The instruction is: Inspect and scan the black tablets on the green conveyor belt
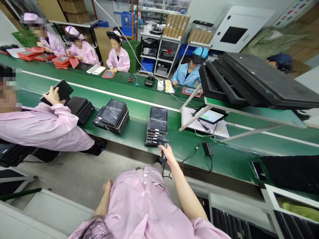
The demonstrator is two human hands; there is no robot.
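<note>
My right hand [167, 154] grips a black handheld barcode scanner [162, 143] by its handle. The scanner's head sits right at the near end of a stack of black tablets [157, 124] on the green belt [134, 131]. My left hand [107, 186] hangs low at my side beside my pink coat, fingers loosely curled, holding nothing that I can see.
Two more tablet stacks [112, 115] [80, 108] lie left on the belt. A co-worker in pink at far left holds a tablet [57, 91]. A lit tablet [210, 115] rests on a white sheet under a rack of black trays [256, 83]. A power adapter [207, 148] lies right.
</note>
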